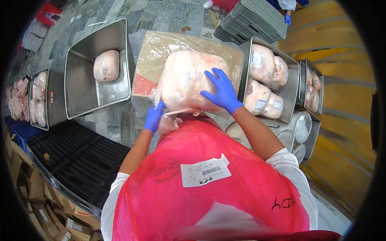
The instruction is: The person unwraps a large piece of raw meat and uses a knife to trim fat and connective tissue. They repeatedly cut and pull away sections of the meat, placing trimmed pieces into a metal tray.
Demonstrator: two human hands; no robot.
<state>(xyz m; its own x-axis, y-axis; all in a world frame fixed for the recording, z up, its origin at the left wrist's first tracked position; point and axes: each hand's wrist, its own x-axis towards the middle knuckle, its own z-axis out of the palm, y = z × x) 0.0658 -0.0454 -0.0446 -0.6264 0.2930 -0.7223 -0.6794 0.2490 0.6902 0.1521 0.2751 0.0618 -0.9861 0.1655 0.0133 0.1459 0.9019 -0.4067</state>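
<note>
A large pale pink block of meat (189, 80) in clear plastic wrap lies in front of me. Under it is a brown cardboard box (157, 44) covered with clear film. My blue-gloved right hand (223, 91) rests on the block's right side, fingers spread. At the near left corner, my blue-gloved left hand (153, 117) is closed on the loose clear plastic wrap (168, 123), which bunches beside it. Part of that hand's grip is hidden by the film.
To the left, a metal tub (72, 80) holds one wrapped meat block (106, 66). On the right, another metal tub (291, 100) holds several labelled blocks. Grey crates (253, 22) stand far right, near another person's gloved hand (288, 20). A black slatted surface (80, 160) lies near left.
</note>
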